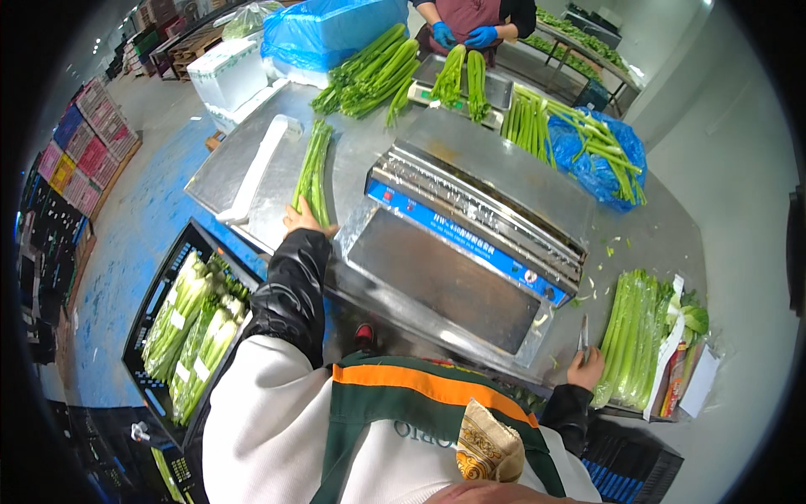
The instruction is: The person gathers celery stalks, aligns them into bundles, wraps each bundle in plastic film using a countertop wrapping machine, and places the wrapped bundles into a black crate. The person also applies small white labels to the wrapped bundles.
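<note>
My left hand (305, 220) rests on the lower end of a bundle of green celery stalks (314, 167), which lies on the steel table left of a film wrapping machine (466, 233). At the table's right, my right hand (587, 368) is around the lower part of a knife (584, 332), its blade pointing away from me. Beside that hand lies a row of wrapped celery (628, 340). A white strip (259, 164) lies left of the single bundle.
A black crate (151, 302) of wrapped celery stands at the left. Across the table (359, 142) are a celery pile (371, 75), a scale (422, 92), a blue bag (604, 176) with stalks and a blue-lined box (327, 38). A person in blue gloves (482, 36) stands there.
</note>
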Available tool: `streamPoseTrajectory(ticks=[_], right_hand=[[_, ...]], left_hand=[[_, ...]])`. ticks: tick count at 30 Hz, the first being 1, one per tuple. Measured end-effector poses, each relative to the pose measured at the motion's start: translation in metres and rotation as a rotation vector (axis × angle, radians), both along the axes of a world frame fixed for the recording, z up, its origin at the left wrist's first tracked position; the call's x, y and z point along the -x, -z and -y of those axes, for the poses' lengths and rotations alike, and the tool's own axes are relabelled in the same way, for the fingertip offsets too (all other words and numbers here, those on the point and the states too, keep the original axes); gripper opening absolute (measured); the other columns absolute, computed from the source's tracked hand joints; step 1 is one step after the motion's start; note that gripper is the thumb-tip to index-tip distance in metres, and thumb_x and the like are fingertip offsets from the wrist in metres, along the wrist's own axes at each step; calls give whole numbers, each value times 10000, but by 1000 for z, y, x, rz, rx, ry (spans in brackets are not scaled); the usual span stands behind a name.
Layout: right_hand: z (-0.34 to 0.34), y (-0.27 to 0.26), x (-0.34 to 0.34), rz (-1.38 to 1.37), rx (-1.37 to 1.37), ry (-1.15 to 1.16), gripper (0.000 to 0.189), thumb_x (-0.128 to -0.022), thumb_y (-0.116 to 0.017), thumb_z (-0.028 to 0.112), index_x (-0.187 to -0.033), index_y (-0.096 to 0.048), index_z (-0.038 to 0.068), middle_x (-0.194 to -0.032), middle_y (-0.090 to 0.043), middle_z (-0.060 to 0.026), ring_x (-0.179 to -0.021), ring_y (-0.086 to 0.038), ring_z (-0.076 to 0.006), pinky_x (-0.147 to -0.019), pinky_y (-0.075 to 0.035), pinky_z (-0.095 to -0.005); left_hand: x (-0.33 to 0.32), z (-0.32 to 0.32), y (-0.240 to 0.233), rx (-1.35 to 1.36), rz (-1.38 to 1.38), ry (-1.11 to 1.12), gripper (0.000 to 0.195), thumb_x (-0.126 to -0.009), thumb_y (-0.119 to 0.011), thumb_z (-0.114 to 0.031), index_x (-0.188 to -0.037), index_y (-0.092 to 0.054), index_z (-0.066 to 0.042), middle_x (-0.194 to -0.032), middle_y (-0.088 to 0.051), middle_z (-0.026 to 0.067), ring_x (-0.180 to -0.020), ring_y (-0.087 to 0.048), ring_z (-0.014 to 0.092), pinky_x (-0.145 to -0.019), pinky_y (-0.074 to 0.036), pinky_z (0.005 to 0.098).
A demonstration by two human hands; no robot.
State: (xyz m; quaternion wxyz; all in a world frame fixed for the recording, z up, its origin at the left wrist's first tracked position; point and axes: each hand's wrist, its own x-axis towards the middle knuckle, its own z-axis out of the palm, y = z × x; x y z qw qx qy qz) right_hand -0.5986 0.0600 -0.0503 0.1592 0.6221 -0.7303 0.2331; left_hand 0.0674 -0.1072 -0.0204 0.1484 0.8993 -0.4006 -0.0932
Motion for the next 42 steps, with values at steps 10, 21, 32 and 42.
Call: streamPoseTrajectory(ticks=[10,21,32,42], right_hand=[[78,-153,-90,184,-56,75,290,-875,-615,194,-1100,-642,12,-1037,-661,-154,-949,-622,-275,-788,-476,-355],[387,-251,-328,176,-475,-629,298,-887,-615,179,-1102,-614,-27,-1045,-659,-158,-957,-631,-227,-824,-482,-324],[644,-113,-509,-178,-381,-10,767,-768,-623,538,-1237,-508,-59,-1250,-498,-270,-1159,-513,-393,-958,-428,-435],[657,-105,-429,-223,-496,264,1003,-616,-807,433,-1389,-319,21,-1457,-265,-249,-1322,-351,-379,-1012,-379,-415]], left_hand=[[-95,-7,-14,-162,132,195,1186,-489,-850,-255,-1479,-198,-208,-1491,-211,175,-1265,-366,356,-882,-457,521],[-104,-12,-10,5,55,243,1082,-520,-828,-214,-1456,-287,-164,-1463,-294,197,-1277,-378,363,-893,-409,459],[-109,-10,-14,-4,9,282,983,-587,-781,-231,-1441,-314,-98,-1449,-297,260,-1276,-371,432,-982,-350,511],[-110,-9,-12,-85,25,297,1046,-571,-801,-205,-1462,-260,-109,-1460,-280,255,-1302,-350,436,-998,-343,509]])
